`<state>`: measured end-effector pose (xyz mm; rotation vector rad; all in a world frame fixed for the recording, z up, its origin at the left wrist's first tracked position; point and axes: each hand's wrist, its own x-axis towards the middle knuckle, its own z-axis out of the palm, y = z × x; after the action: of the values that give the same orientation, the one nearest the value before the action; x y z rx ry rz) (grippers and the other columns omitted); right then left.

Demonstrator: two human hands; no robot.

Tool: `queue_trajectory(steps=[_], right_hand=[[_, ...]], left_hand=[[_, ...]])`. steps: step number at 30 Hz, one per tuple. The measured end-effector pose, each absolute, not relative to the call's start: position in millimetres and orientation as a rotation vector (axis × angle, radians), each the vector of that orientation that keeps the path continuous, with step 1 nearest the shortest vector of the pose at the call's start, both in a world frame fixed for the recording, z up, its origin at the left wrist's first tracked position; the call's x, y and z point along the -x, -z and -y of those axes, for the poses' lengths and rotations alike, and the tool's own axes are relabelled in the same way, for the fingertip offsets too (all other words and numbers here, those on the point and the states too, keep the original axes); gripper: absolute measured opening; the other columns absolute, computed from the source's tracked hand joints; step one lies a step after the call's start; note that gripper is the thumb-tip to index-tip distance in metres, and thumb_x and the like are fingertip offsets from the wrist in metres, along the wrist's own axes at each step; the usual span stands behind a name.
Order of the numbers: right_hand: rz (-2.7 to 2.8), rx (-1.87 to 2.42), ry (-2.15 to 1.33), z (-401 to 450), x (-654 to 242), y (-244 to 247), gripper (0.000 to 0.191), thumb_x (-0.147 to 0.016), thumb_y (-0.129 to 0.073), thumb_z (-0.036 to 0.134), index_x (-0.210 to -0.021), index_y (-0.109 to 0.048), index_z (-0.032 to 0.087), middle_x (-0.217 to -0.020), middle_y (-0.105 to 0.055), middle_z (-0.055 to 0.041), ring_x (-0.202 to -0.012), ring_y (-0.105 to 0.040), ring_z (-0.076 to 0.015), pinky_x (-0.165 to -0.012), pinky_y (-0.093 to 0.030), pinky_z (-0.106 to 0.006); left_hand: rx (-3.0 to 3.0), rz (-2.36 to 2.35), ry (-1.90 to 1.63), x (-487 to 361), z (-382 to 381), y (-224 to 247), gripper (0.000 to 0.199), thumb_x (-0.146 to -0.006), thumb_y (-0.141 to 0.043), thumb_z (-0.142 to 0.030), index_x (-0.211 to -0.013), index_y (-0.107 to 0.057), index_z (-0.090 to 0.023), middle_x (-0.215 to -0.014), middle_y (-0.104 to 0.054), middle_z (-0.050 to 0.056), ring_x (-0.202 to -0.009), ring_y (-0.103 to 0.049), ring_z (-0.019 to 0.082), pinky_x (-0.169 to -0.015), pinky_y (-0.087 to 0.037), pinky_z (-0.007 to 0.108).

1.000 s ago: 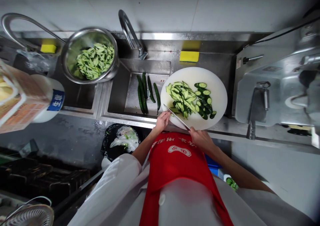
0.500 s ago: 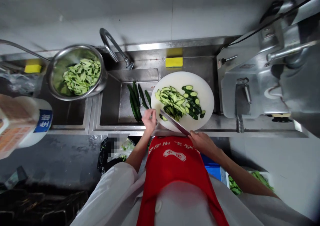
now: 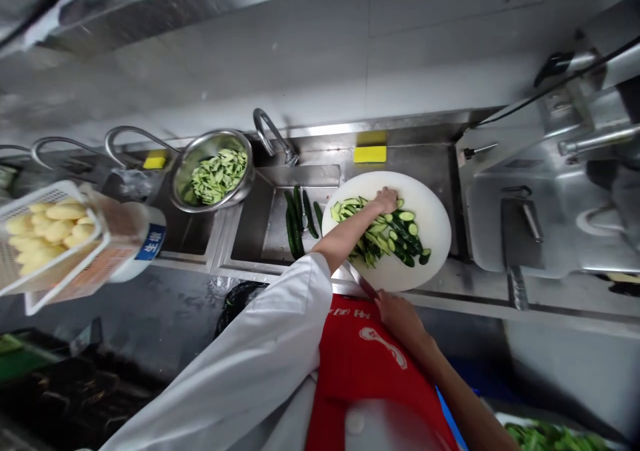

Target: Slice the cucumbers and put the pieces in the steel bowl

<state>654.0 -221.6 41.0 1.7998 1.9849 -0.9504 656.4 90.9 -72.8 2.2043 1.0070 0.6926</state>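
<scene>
My left hand (image 3: 387,200) reaches across the white round cutting board (image 3: 430,224) and touches the far side of the cucumber pieces; its fingers curl down and what they grip, if anything, is hidden. Below it lie pale green cucumber slices (image 3: 373,241), with thicker dark-skinned chunks (image 3: 406,234) to their right. My right hand (image 3: 395,311) is closed on the handle of a knife (image 3: 361,280), whose blade points up and left at the board's near edge. Whole cucumbers (image 3: 295,221) lie in the sink left of the board.
A steel bowl of cut cucumber (image 3: 217,174) stands left of the faucet (image 3: 273,134). Behind the board is a yellow sponge (image 3: 370,154). A cleaver (image 3: 520,238) rests at the right. Baskets with peeled potatoes (image 3: 50,231) stand at the far left.
My left hand has moved from the board's left edge to the far side of the cucumber pieces. The knife has drawn back toward the near edge. The view has shifted, showing more on the left.
</scene>
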Motion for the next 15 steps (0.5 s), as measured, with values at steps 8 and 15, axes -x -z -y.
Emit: queue_trajectory(steps=[8, 15], right_hand=[[-1.893, -1.885, 0.997, 213.3, -648.7, -29.2, 0.032, -0.104, -0.028, 0.029, -0.113, -0.055, 0.014, -0.09, -0.072, -0.0158, -0.087, -0.072, -0.0273, -0.069, -0.044, -0.031], [-1.823, -1.957, 1.002, 208.6, -645.7, -40.1, 0.033, -0.104, -0.028, 0.032, -0.117, -0.054, 0.017, -0.097, -0.071, -0.0145, -0.093, -0.071, -0.0238, -0.075, -0.044, -0.03]], left_hand=[[-1.859, -1.111, -0.741, -597.5, -64.3, -4.9, 0.029, -0.075, -0.07, -0.012, -0.102, -0.067, -0.022, -0.081, -0.067, 0.002, -0.07, -0.062, 0.017, -0.067, -0.05, 0.03], [-1.214, -1.482, -1.219, -436.1, 16.8, -9.8, 0.023, -0.069, -0.076, -0.03, -0.081, -0.064, -0.015, -0.073, -0.064, 0.0, -0.063, -0.057, 0.01, -0.061, -0.046, 0.022]])
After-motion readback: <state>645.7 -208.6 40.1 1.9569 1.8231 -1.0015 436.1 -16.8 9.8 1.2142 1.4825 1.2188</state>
